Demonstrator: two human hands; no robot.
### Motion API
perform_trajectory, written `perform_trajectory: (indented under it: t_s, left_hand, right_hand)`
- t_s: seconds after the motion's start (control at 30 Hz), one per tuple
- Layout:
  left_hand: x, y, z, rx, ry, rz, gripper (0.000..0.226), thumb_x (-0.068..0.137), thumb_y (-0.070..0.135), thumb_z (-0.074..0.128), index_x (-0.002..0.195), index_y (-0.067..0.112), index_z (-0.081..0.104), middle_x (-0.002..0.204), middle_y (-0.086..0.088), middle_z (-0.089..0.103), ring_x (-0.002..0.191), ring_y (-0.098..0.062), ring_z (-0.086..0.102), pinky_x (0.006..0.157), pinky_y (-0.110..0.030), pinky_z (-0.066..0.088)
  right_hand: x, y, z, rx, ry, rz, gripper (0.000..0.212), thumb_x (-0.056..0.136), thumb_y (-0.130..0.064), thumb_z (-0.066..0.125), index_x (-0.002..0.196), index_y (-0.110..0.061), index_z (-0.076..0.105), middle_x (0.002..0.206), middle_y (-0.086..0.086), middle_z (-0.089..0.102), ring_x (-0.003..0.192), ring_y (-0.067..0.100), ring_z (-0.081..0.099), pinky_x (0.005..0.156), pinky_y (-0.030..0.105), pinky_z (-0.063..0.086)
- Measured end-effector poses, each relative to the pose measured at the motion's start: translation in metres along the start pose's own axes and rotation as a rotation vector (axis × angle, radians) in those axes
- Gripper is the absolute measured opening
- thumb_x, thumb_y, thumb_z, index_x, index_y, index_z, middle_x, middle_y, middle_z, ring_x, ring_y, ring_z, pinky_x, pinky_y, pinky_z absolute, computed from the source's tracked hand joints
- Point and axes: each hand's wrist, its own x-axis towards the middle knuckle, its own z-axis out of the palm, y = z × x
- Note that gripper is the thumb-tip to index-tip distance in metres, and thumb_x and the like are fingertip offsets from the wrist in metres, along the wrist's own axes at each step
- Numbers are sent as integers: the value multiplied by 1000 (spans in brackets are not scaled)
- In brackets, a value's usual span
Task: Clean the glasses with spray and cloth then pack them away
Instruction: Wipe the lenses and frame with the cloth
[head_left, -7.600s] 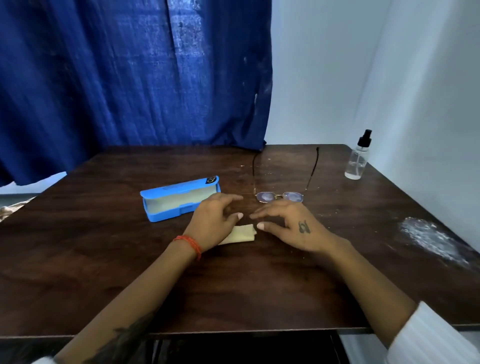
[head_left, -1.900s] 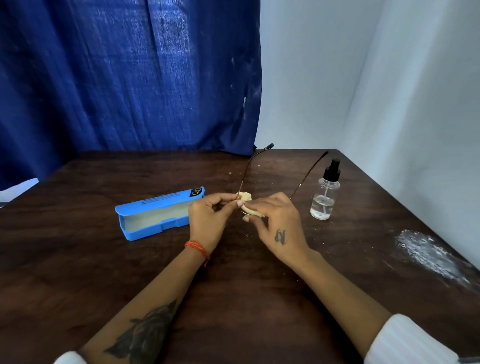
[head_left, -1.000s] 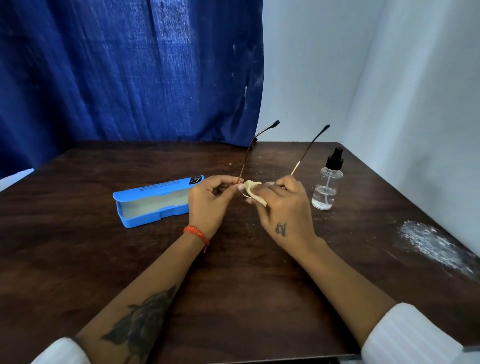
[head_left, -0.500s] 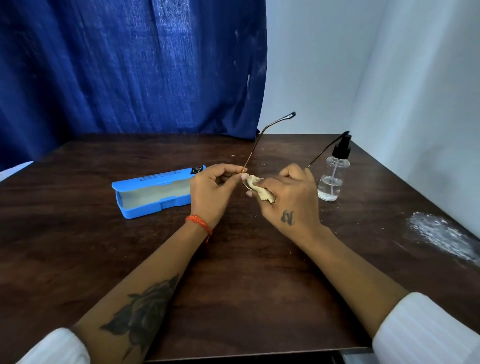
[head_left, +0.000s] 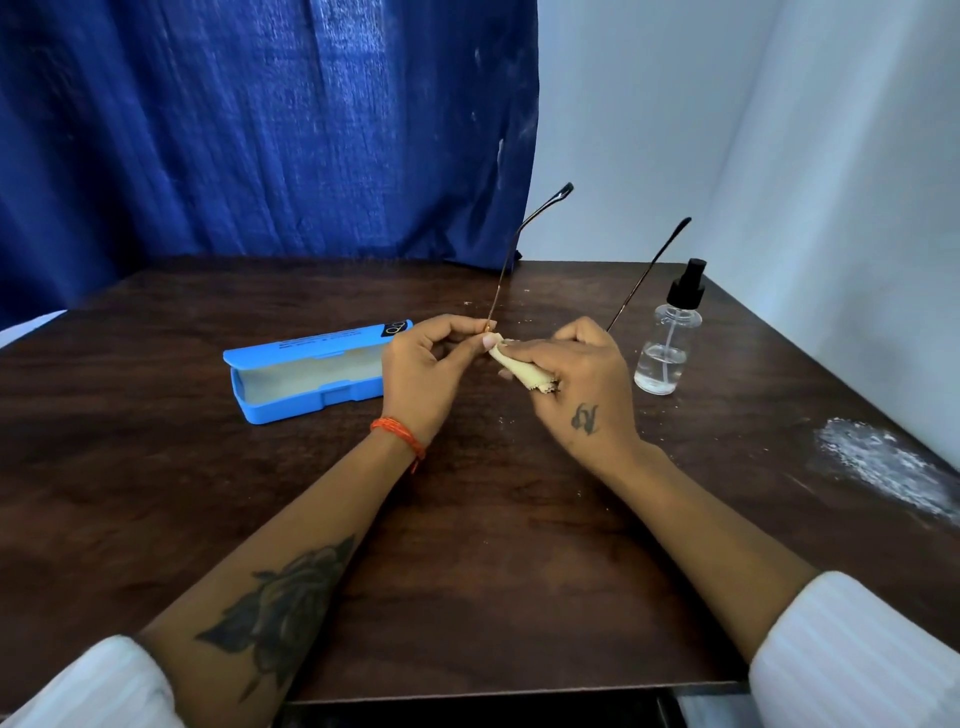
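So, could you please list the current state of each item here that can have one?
glasses: temples unfolded, held up off the table
cloth: crumpled, pinched in right hand
left hand: pinching frame
case: open
spray bottle: upright, partly filled

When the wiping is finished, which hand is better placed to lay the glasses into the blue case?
Probably the left hand. It already pinches the glasses at the frame, and the open blue case lies right beside it. The right hand holds the cloth.

Lenses of the glasses (head_left: 506, 249) hidden behind both hands and cloth (head_left: 524, 369); case (head_left: 306, 376) print unreadable.
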Motion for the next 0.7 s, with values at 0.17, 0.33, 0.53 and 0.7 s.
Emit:
perform_trajectory:
  t_s: [0.17, 0.33, 0.53, 0.7]
  left_hand:
    - [2, 0, 1, 81, -1, 33, 17, 78, 8, 68, 89, 21, 68, 89, 1, 70, 89, -17, 67, 81, -28, 55]
    - [-1, 1, 0, 76, 7, 59, 17, 78, 7, 68, 88, 21, 69, 85, 8, 69, 82, -1, 65, 75, -16, 52]
    - [2, 0, 3, -37, 28, -1, 14, 77, 6, 68, 85, 18, 70, 85, 8, 70, 82, 0, 66, 74, -13, 51]
    - [2, 0, 0, 2, 23, 0, 17, 77, 8, 69, 83, 24, 69, 85, 12, 69, 84, -2, 66, 77, -17, 53]
  right_hand:
    - [-2, -4, -5, -383, -31, -89, 18, 75, -31, 70, 84, -17, 74, 73, -6, 73, 72, 23, 52, 67, 34, 34]
    - [-4, -9, 1, -378, -200, -49, 37, 73, -13, 61, 109, -12, 67, 103, 2, 72, 87, 28, 53, 72, 34, 32]
    - [1, 0, 2, -52, -103, -8, 41, 67, 4, 62, 103, -12, 71, 100, -1, 73, 77, 20, 49, 67, 43, 47]
    - [-1, 0, -2, -143, 11, -76, 19, 68, -17, 77, 87, -19, 75, 80, -6, 74, 71, 20, 52, 66, 39, 39]
